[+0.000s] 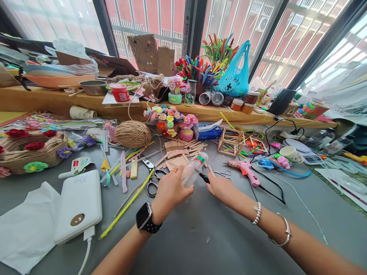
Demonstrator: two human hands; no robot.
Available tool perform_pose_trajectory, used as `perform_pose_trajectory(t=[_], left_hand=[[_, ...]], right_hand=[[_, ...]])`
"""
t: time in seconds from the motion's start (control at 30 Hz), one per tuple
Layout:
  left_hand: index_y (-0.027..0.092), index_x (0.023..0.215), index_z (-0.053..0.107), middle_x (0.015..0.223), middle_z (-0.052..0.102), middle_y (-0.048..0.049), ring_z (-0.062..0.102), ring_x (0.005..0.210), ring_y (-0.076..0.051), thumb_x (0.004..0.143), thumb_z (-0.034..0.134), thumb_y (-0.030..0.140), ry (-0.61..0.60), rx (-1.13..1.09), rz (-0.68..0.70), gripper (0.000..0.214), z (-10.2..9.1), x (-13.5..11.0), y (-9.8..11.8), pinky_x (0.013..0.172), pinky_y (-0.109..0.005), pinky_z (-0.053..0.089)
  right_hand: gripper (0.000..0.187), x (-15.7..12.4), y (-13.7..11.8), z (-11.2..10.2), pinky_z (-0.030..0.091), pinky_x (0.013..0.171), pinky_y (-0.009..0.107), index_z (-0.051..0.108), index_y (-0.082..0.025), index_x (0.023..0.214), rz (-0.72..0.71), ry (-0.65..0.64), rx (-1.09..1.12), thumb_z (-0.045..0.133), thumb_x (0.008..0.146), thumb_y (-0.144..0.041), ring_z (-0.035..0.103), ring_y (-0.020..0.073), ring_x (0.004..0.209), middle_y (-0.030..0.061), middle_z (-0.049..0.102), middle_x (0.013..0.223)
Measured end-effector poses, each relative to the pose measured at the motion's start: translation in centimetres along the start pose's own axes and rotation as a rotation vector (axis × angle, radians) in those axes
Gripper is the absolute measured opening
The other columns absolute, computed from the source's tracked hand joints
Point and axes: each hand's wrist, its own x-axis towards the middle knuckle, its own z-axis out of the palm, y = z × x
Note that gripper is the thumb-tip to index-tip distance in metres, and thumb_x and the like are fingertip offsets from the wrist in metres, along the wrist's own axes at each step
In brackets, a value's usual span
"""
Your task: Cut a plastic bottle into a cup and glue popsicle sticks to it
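My left hand (169,191) is closed around a small clear plastic bottle (194,169) with a pale cap, held tilted over the grey table. My right hand (219,187) is closed too, pinching a small black object (204,178) right at the bottle's lower end. A black smartwatch sits on my left wrist; bead and metal bracelets sit on my right. Just beyond the hands lies a pile of wooden craft sticks (179,152). Black-handled scissors (151,177) lie left of my left hand.
A pink glue gun (245,170) with a black cord lies to the right, a wooden stick cube frame (229,142) behind it. A twine ball (132,133), a white power bank (78,204), a woven basket (31,152) and loose pipe cleaners crowd the left. The back shelf (57,100) holds jars and bags.
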Motion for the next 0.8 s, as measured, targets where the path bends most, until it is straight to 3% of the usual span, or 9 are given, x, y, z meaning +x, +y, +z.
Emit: perform_pose_trajectory(t=[0.37, 0.63, 0.8], left_hand=[[0.018, 0.114, 0.046, 0.096, 0.064, -0.0088, 0.06, 0.088, -0.024, 0.066, 0.055, 0.043, 0.001, -0.035, 0.011, 0.054, -0.2, 0.3, -0.4, 0.07, -0.029, 0.042], [0.014, 0.107, 0.049, 0.098, 0.062, -0.0081, 0.059, 0.086, -0.022, 0.061, 0.057, 0.051, -0.129, -0.44, -0.06, 0.059, -2.1, 1.4, -2.1, 0.072, -0.029, 0.045], [0.015, 0.095, 0.052, 0.096, 0.061, -0.0063, 0.057, 0.088, -0.022, 0.058, 0.057, 0.055, -0.187, -0.495, -0.049, 0.054, -3.0, 1.4, -2.5, 0.075, -0.031, 0.044]], right_hand=[[0.025, 1.0, -1.2, 1.3, 0.044, 0.057, 0.031, 0.046, -0.011, 0.106, 0.051, -0.006, 0.025, 0.034, 0.085, -0.017, 0.064, 0.0273, 0.08, 0.0145, 0.066, 0.084], [0.025, -1.2, -0.1, -1.7, 0.043, 0.057, 0.03, 0.047, -0.013, 0.107, 0.036, 0.047, -0.06, 0.038, 0.086, -0.024, 0.064, 0.0263, 0.077, 0.0125, 0.066, 0.084], [0.026, -2.5, 0.0, -2.8, 0.042, 0.055, 0.029, 0.049, -0.013, 0.105, 0.004, 0.023, -0.063, 0.038, 0.085, -0.026, 0.064, 0.0263, 0.076, 0.0116, 0.066, 0.083]])
